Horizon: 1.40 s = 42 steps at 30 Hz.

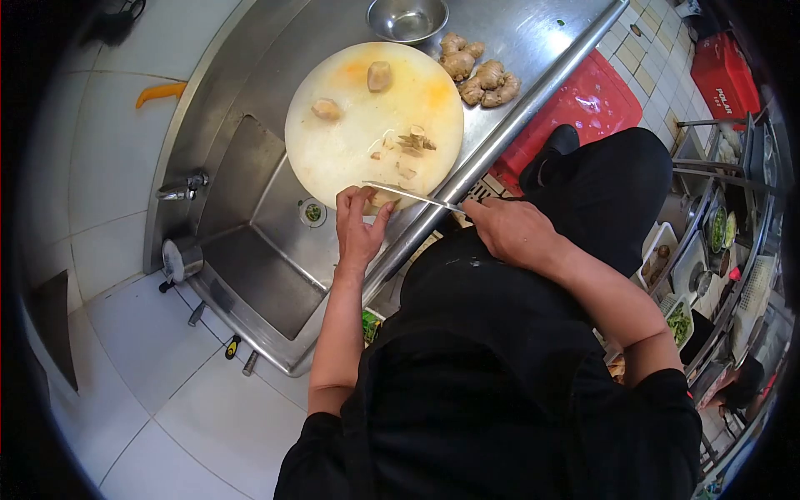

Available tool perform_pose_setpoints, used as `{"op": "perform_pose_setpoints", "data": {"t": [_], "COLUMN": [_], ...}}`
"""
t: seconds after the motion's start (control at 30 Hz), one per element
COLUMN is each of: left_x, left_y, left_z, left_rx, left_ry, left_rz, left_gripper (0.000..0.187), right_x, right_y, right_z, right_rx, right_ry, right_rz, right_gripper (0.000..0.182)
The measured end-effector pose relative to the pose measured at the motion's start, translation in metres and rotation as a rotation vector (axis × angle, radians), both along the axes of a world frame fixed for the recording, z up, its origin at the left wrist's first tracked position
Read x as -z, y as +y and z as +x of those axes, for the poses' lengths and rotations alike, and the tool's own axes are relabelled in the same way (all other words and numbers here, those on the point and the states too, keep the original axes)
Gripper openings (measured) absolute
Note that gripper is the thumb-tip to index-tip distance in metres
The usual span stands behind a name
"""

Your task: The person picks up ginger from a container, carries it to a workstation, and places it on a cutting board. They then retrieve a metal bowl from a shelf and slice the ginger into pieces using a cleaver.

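Note:
A round white cutting board (321, 158) lies across the steel sink. At its near edge my left hand (358, 229) is closed on a piece of ginger (385, 198), partly hidden by the fingers. My right hand (515, 233) grips a knife (417, 197) by its handle. The blade reaches left over the held ginger, close to my left fingertips; whether it touches cannot be told. Farther up the board sit two peeled ginger pieces, one (379, 77) at the top and another (327, 109) at the left. Brownish peelings (415, 142) are scattered right of the middle.
Unpeeled ginger (490, 84) rests on the counter beside the board, near a steel bowl (407, 20). The sink basin (242, 167) has a tap (183, 187) on the left. A red lid-like surface (587, 108) is below the counter edge; shelves (708, 242) stand at the right.

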<state>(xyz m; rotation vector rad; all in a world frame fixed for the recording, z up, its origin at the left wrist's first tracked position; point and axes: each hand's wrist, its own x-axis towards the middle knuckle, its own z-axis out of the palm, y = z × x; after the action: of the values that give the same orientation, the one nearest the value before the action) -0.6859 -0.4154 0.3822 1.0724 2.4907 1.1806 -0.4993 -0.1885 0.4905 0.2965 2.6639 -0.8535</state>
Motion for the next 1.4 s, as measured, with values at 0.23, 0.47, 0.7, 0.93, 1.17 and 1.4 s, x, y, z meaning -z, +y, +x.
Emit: {"op": "perform_pose_setpoints", "data": {"t": [0.23, 0.47, 0.7, 0.93, 1.17, 1.4], "left_x": [0.003, 0.013, 0.013, 0.019, 0.021, 0.002], "left_y": [0.001, 0.002, 0.003, 0.0, -0.004, 0.004], "left_z": [0.009, 0.017, 0.018, 0.016, 0.014, 0.009], "left_rx": [-0.099, -0.179, -0.208, -0.18, -0.154, -0.054], "left_ry": [0.027, 0.03, -0.003, 0.062, 0.104, 0.223], "left_rz": [-0.072, -0.001, 0.016, 0.021, 0.021, -0.051], "left_gripper": [0.039, 0.043, 0.047, 0.045, 0.046, 0.045], "right_x": [-0.001, 0.003, 0.015, 0.028, 0.028, 0.026], "right_y": [-0.003, -0.003, -0.005, -0.01, -0.003, 0.016], "right_z": [0.004, 0.0, -0.017, -0.056, -0.056, -0.019], "right_rx": [-0.054, -0.073, -0.103, -0.085, -0.01, 0.134], "right_ry": [0.054, 0.017, 0.036, -0.047, -0.064, 0.072], "right_rz": [0.047, 0.043, 0.023, -0.077, -0.101, -0.077], "right_gripper": [0.02, 0.028, 0.028, 0.033, 0.034, 0.028]}}
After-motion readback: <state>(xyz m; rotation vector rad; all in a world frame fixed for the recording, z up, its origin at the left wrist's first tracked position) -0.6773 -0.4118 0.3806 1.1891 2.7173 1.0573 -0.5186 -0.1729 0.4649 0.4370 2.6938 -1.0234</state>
